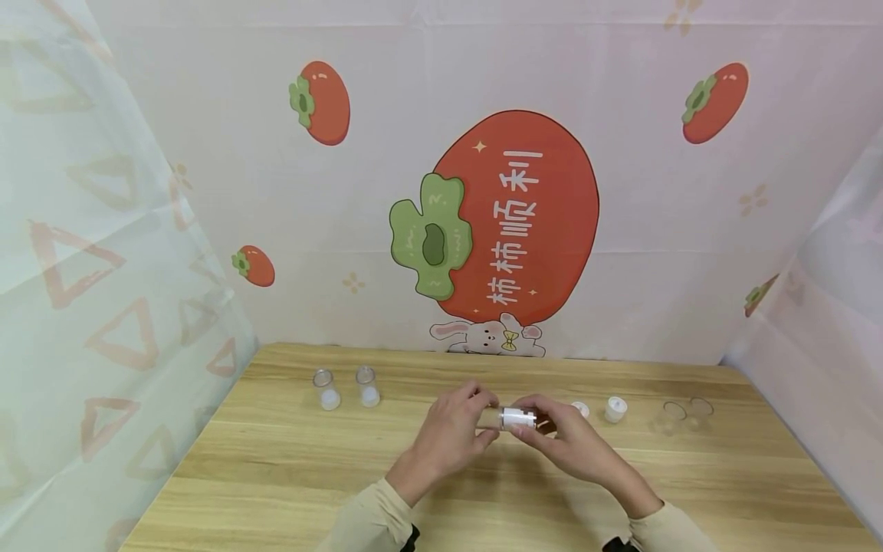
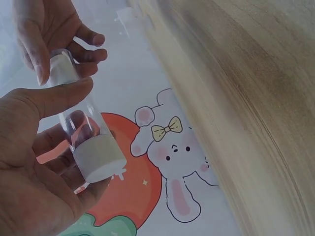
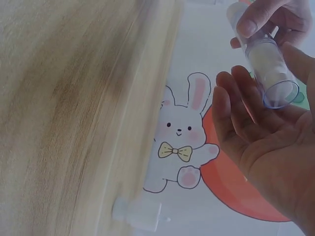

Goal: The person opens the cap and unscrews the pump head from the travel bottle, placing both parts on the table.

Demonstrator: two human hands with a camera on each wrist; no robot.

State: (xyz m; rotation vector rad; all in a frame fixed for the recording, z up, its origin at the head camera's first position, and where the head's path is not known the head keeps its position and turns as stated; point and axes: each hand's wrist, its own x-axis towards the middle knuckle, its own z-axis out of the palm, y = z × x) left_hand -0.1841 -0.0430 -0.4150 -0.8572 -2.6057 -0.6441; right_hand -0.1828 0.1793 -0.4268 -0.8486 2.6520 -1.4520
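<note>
Both hands hold a clear cylindrical bottle [image 1: 517, 418] sideways above the table, in front of the body. My left hand [image 1: 451, 429] grips its left part, thumb across the clear wall; a white base [image 2: 101, 160] shows at that end in the left wrist view. At the other end, my right hand [image 1: 576, 445] has thumb and fingers around a white band under a clear collar. That collar ends in a round, see-through rim [image 3: 280, 94], seen in the right wrist view close over the right palm, with the other right fingers loosely bent below.
Two clear bottles [image 1: 368, 387] with white bottoms stand at the back left of the wooden table [image 1: 276, 460]. Right of the hands are a white pump-like top [image 1: 616, 409], another white piece [image 1: 579, 409] partly behind the right hand, and two clear round-rimmed covers [image 1: 701, 407]. A printed cloth hangs behind.
</note>
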